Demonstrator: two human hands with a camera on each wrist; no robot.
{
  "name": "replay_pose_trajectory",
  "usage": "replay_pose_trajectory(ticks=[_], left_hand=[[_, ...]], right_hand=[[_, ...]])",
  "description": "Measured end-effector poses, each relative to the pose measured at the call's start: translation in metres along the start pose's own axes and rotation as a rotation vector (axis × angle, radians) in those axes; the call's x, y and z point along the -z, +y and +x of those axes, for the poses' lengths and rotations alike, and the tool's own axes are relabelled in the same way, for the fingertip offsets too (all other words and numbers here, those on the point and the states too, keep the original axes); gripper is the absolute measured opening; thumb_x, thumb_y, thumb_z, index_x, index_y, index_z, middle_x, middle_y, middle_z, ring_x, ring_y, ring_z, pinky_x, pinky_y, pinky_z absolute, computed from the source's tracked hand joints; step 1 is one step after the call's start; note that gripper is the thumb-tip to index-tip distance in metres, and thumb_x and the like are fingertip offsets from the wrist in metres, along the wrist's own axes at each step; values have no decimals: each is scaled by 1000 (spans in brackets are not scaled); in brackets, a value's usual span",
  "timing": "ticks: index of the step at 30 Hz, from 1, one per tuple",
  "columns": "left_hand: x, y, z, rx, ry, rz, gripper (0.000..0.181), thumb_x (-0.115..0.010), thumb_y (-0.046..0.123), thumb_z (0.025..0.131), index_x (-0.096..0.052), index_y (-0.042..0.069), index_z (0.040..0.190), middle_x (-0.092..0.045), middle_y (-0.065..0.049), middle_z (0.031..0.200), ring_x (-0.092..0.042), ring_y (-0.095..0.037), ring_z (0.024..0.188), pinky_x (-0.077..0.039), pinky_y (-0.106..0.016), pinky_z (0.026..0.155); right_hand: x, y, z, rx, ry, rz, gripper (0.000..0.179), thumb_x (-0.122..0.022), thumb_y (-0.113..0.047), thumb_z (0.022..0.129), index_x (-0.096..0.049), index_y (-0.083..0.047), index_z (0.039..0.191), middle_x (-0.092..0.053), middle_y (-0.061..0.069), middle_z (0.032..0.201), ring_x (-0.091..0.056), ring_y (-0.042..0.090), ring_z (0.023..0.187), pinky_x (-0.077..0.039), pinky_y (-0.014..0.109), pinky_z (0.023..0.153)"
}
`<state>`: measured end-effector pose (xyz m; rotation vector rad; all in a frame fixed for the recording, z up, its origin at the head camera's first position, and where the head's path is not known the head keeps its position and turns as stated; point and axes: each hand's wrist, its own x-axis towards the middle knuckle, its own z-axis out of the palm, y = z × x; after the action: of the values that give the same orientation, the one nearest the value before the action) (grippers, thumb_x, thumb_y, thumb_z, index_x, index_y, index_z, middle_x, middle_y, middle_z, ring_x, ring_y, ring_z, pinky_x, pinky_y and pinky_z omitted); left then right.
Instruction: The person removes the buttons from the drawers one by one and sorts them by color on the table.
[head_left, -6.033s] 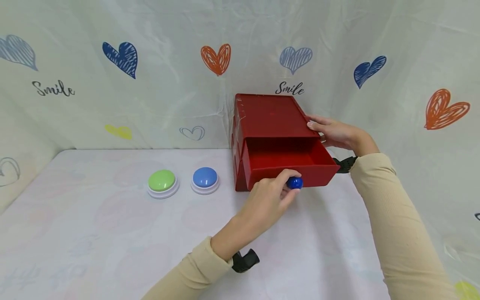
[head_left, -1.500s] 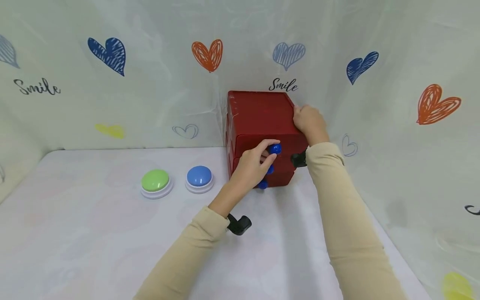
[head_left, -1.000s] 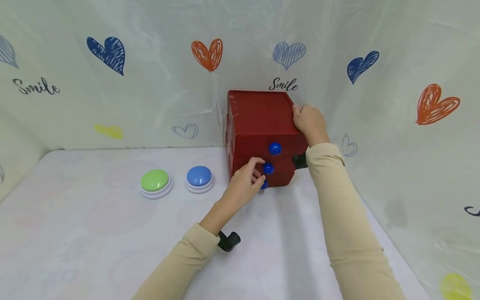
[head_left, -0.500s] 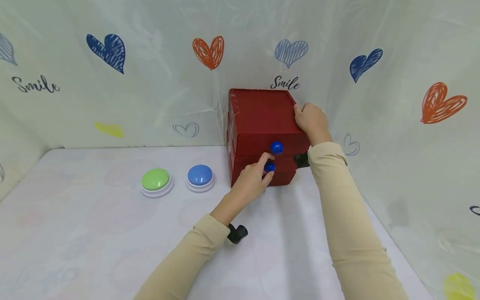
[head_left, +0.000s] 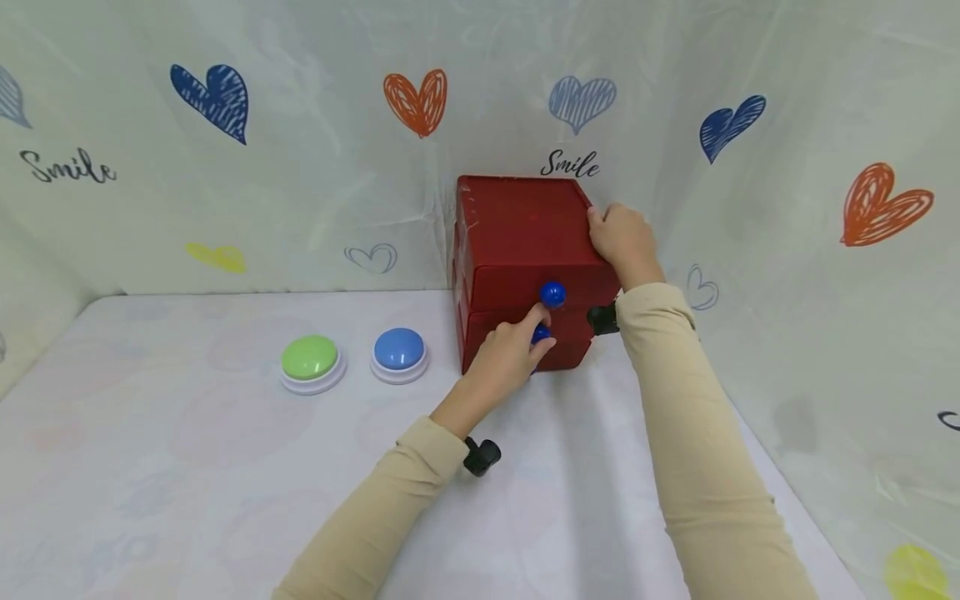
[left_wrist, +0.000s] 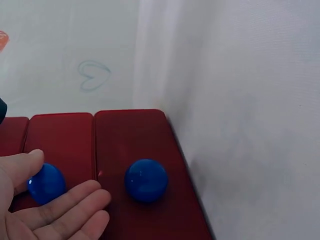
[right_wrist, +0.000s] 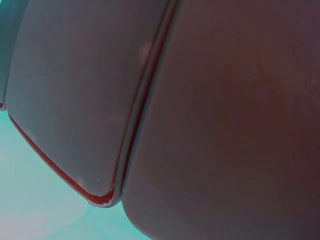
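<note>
A red drawer unit [head_left: 525,221] stands against the back cloth, its drawers closed and stacked, each with a round blue knob. My left hand [head_left: 501,358] has thumb and fingers around the middle drawer's knob [left_wrist: 46,184]. Just above the fingers is the top knob [head_left: 552,294]. The bottom knob [left_wrist: 146,180] shows free in the left wrist view. My right hand [head_left: 624,240] holds the unit's upper right edge, thumb at the top; its other fingers are mostly hidden. In the right wrist view only the dark drawer fronts [right_wrist: 75,100] appear, with no hand.
Left of the unit, a blue push button [head_left: 399,350] and a green push button [head_left: 309,360] sit on white bases. The white-covered table [head_left: 225,467] extends toward me. A patterned cloth [head_left: 315,167] hangs behind and to the right.
The top drawer, open with my left hand at its knob, has been pushed shut. My left hand moved down to the middle knob. My right hand shifted from the unit's side to its upper edge.
</note>
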<state>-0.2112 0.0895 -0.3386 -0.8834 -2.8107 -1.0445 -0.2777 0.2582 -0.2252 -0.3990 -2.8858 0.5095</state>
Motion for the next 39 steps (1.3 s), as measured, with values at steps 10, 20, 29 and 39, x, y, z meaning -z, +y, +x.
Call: replay_pose_trajectory(ticks=[10,20,29,39], left_hand=[[1,4,2,10,9,23,28,-61,26,91,-48,20,115,-60,-2,70,-57,-13,57,-46,-20,50],[1,6,2,19,37,53,25,-62,25,90,-50,20,111,-54,-2,62,-51,-14,53,-39,-20,46],[2,7,4,33,35,84,26,-62,26,89,-50,19,111,-51,-1,62,-48,-14,52,-38,-21,46],[-1,6,4,42,47,99,26,-61,27,89,-50,20,111,-51,-1,60,-49,-14,51,-38,-21,45]], right_hand=[[1,1,0,-7,-9,-11,48,-26,-38,100,-52,3,107,-57,26,112,-55,39,97,-45,48,85],[1,1,-1,-8,-11,-4,49,-25,-38,100,-52,2,106,-57,24,107,-55,37,94,-46,47,82],[1,0,-1,-16,-11,-1,49,-25,-38,100,-52,2,107,-57,23,108,-54,37,94,-45,47,82],[0,0,0,-17,-7,6,46,-26,-37,100,-51,1,104,-56,23,107,-54,36,94,-45,46,82]])
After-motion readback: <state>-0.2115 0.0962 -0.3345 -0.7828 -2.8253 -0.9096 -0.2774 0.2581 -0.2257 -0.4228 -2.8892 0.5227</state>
